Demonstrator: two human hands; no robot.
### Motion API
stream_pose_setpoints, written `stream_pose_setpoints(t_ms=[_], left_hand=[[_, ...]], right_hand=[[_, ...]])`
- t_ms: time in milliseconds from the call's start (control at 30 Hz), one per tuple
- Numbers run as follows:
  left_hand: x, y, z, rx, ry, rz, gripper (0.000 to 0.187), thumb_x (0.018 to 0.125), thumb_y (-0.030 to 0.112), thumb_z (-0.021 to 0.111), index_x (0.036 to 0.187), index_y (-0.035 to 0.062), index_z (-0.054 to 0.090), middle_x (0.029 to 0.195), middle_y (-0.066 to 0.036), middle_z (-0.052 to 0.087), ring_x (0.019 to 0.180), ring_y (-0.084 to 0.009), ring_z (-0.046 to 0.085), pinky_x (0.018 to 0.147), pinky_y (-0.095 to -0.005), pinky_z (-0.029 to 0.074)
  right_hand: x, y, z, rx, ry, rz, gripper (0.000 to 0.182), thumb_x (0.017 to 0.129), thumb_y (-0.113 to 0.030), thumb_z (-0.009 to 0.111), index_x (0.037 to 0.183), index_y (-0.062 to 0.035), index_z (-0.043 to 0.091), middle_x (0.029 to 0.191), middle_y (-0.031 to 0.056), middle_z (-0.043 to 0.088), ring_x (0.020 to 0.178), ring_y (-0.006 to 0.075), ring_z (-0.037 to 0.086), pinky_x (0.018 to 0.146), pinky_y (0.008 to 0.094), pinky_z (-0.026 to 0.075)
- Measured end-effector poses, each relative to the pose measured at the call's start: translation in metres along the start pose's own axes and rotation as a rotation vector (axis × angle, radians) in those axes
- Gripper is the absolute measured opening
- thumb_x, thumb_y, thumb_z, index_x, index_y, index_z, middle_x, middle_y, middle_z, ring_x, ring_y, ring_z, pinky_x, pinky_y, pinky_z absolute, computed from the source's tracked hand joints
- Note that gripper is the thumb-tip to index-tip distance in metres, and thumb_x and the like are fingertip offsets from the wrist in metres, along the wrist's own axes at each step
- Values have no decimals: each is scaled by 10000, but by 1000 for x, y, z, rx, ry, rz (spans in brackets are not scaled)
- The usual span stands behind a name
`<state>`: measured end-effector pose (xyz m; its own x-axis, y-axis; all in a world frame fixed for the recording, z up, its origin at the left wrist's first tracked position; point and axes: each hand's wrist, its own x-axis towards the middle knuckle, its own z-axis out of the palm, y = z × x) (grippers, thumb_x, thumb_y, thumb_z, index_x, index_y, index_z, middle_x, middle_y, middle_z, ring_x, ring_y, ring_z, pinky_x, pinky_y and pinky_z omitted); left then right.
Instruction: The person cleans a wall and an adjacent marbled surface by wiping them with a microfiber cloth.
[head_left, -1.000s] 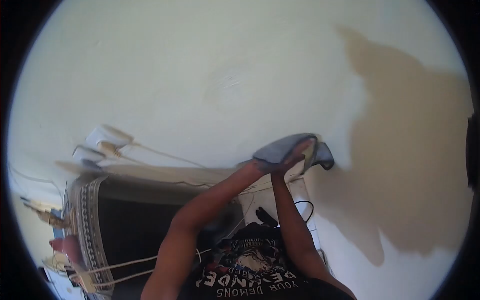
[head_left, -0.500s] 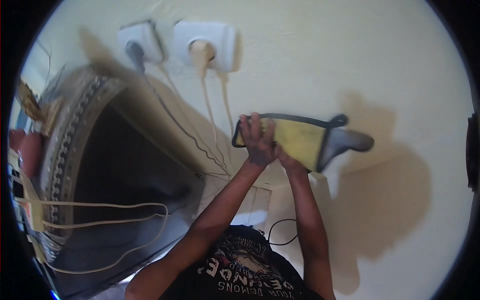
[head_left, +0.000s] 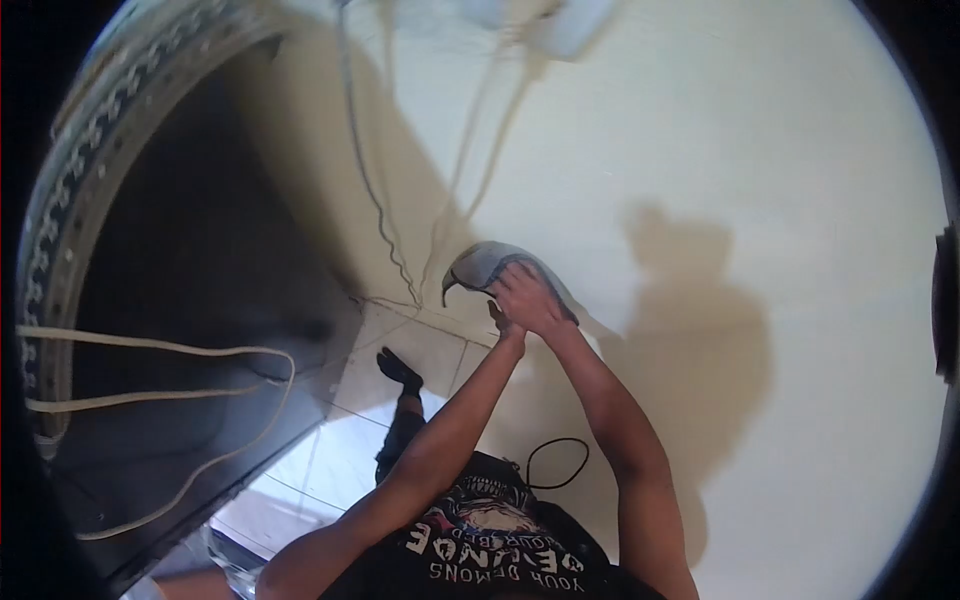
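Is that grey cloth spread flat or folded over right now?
Not flat: the grey cloth is bowed, one dark-edged end drooping. Whether it's doubled over, I cannot tell; the right hand covers part.

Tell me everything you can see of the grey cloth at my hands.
The grey cloth looks like soft fabric with a dark trimmed edge. It is bent into an arch, a narrow corner drooping at the left, the other end reaching past the right hand, which grips it. The left hand is just below; whether it touches the cloth is unclear, as is whether the cloth touches the pale wall behind.
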<state>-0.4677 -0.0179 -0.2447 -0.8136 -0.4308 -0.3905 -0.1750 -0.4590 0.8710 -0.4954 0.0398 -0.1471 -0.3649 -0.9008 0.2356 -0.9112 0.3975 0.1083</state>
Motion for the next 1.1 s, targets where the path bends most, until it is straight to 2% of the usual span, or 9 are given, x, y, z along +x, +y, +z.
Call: stream_pose_setpoints(t_ms=[133,300,400,567,633,667,733,833,1100], left_hand=[[-21,16,21,5,-146,-333,754,889,536,584,1438,46,414,1469,-263,327,1369,-359,359,1041,-487,414],[-55,50,33,380,129,-113,758,861,488,615,1420,14,421,1257,-253,569,1143,-376,587,965,-464,479],[-48,39,34,304,-42,-81,751,844,488,625,1400,14,449,1231,-254,605,1130,-404,601,983,-464,459],[-28,15,38,731,-138,-56,573,889,339,627,1298,-56,551,1237,-183,597,1112,-247,578,901,-359,469],[-23,1,39,694,-168,-141,563,878,329,637,1289,-47,558,1280,-160,587,1133,-239,564,945,-351,445],[-33,7,43,566,-229,-203,553,867,321,643,1278,-41,569,1287,-148,590,1147,-237,555,967,-349,428],[-44,18,48,410,-265,-262,543,857,313,649,1267,-36,579,1294,-135,593,1161,-235,547,989,-346,410],[-36,17,46,382,-260,-314,420,896,309,571,1185,14,648,1200,-107,646,1076,-258,586,931,-384,447],[20,23,-1,537,-201,-258,430,831,228,664,1198,7,626,1151,-123,671,1109,-243,598,953,-372,465]], right_hand=[[-57,15,-20,-132,222,350,305,767,-247,670,1029,-91,682,1088,90,655,1109,251,579,1042,504,367],[-78,-15,-2,-125,667,874,412,804,-334,633,1122,-75,662,1208,166,611,1140,388,523,1057,631,270],[-73,-34,26,146,790,1214,479,856,-299,597,1211,20,566,1264,259,535,1225,423,436,1096,581,234],[-68,-32,81,438,1067,1628,515,886,-273,557,1250,80,469,1240,279,480,1254,361,393,1078,533,282],[-69,-13,119,735,1716,1721,351,884,-242,539,1140,-2,539,1137,173,532,1147,313,461,992,490,386],[-78,-9,119,748,1692,1714,351,884,-242,539,1140,-2,539,1137,173,532,1147,313,461,992,490,386],[-96,-1,113,1721,1348,2075,328,896,-229,520,1160,-37,555,1178,126,576,1059,280,553,837,451,495],[-83,4,66,1757,1167,2090,214,898,-235,511,1067,-135,595,1054,53,585,985,253,555,802,461,486],[-52,-4,183,2007,1094,2183,385,974,-373,463,1240,-115,568,1194,93,616,1080,292,590,894,507,501]])
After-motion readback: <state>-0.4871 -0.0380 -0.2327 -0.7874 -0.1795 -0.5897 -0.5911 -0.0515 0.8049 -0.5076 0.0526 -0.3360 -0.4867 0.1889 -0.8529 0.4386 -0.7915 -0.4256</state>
